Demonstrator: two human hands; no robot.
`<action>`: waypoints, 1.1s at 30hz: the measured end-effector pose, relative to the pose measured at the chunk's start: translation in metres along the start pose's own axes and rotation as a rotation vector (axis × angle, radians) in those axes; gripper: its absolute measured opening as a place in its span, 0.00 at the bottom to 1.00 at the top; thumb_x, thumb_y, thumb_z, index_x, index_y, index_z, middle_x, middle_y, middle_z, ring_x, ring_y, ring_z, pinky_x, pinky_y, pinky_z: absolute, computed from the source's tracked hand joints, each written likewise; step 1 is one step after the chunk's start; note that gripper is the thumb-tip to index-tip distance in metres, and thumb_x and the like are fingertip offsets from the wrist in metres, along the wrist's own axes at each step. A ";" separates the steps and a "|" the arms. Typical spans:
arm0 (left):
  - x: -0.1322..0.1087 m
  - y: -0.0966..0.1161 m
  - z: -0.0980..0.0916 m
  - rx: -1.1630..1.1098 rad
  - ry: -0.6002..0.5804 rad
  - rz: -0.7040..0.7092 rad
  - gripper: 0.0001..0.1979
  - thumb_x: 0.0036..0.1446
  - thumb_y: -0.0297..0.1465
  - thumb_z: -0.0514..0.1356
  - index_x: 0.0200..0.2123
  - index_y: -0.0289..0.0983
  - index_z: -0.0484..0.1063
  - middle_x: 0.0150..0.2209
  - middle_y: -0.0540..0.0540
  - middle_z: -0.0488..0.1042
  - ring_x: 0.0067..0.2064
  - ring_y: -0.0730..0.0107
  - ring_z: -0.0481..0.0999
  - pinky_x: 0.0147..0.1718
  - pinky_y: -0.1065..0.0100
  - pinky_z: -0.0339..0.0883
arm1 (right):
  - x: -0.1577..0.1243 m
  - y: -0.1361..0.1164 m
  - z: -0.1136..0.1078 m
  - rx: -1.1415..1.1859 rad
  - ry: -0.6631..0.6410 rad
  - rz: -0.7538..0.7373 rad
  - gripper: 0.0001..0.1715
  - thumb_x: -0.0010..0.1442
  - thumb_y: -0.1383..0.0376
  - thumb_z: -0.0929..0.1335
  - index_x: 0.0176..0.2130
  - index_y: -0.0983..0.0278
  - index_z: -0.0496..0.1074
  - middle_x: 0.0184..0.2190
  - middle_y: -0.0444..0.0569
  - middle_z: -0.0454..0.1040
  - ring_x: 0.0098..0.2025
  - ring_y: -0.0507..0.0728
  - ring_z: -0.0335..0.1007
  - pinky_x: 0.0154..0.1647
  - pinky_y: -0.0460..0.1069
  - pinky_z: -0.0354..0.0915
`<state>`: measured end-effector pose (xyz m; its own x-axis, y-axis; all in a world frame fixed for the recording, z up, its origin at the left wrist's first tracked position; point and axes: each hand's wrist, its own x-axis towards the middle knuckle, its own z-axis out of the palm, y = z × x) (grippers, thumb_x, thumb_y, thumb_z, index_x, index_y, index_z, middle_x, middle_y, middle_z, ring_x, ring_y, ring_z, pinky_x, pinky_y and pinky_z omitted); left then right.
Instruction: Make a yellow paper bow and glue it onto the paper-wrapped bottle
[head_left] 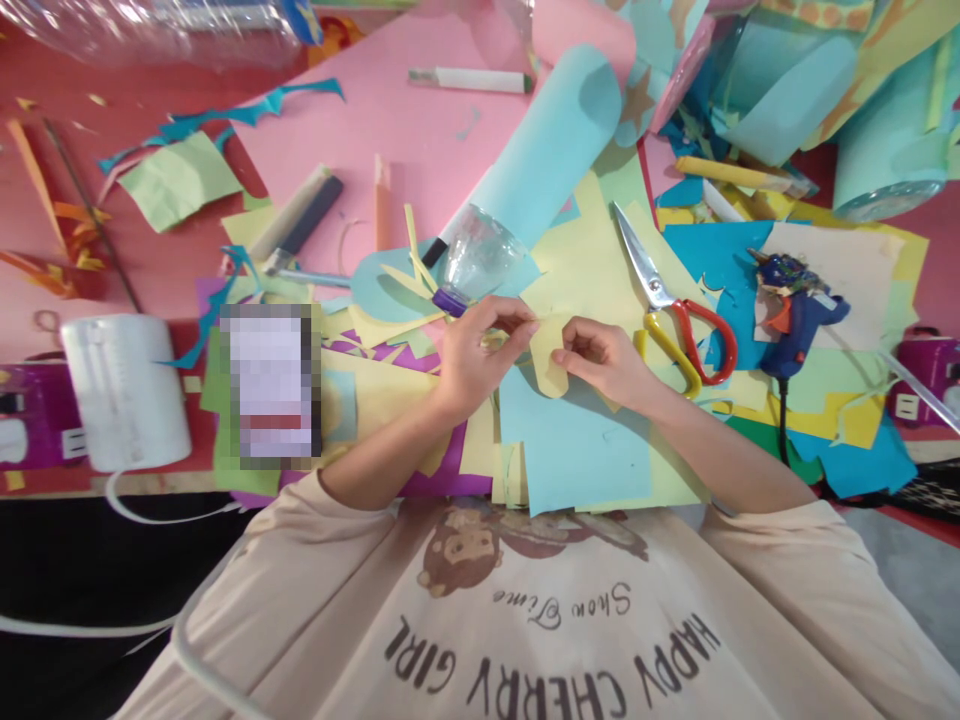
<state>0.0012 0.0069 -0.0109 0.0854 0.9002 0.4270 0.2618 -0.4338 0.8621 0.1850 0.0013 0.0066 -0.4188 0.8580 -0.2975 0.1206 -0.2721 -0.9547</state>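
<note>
A small yellow paper piece [551, 365] with a rounded lower end is held between my two hands, above a light blue sheet [589, 455]. My left hand [484, 350] pinches its upper left edge between thumb and fingers. On its right edge, my right hand [596, 355] has thumb and fingertips closed. Scissors [660, 295] with one red and one yellow handle lie just right of my right hand, blades apart. Beyond my left hand rests a clear plastic bottle [484, 250] partly wrapped in light blue paper [559, 140].
A blue glue gun [799, 320] lies at the right on coloured paper. To the left are a phone [274, 385] and a white power bank [127, 390] with a cable. Markers, including a white one [480, 80], and paper scraps cover the red table [45, 170].
</note>
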 end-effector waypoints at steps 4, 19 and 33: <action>0.000 0.000 -0.002 0.014 -0.051 0.052 0.04 0.59 0.25 0.61 0.37 0.40 0.72 0.38 0.50 0.80 0.39 0.74 0.81 0.39 0.71 0.76 | 0.001 -0.002 0.001 0.036 0.040 0.000 0.21 0.52 0.57 0.74 0.26 0.62 0.61 0.20 0.37 0.57 0.23 0.47 0.50 0.23 0.46 0.49; 0.003 -0.005 0.000 -0.251 -0.157 -0.177 0.12 0.56 0.40 0.66 0.36 0.39 0.71 0.36 0.48 0.74 0.36 0.75 0.77 0.34 0.72 0.75 | 0.001 -0.009 0.000 0.126 0.062 -0.040 0.18 0.53 0.59 0.73 0.25 0.62 0.60 0.20 0.37 0.57 0.22 0.46 0.52 0.22 0.46 0.51; 0.000 -0.002 -0.002 0.062 -0.076 0.003 0.05 0.60 0.34 0.61 0.34 0.39 0.71 0.30 0.52 0.77 0.31 0.75 0.77 0.33 0.72 0.73 | 0.000 -0.004 0.001 -0.025 0.033 -0.023 0.20 0.53 0.57 0.73 0.25 0.62 0.60 0.20 0.38 0.56 0.22 0.47 0.49 0.22 0.46 0.48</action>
<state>-0.0019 0.0075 -0.0125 0.1580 0.9002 0.4058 0.3200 -0.4355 0.8414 0.1837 0.0024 0.0102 -0.3920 0.8779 -0.2752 0.1338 -0.2416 -0.9611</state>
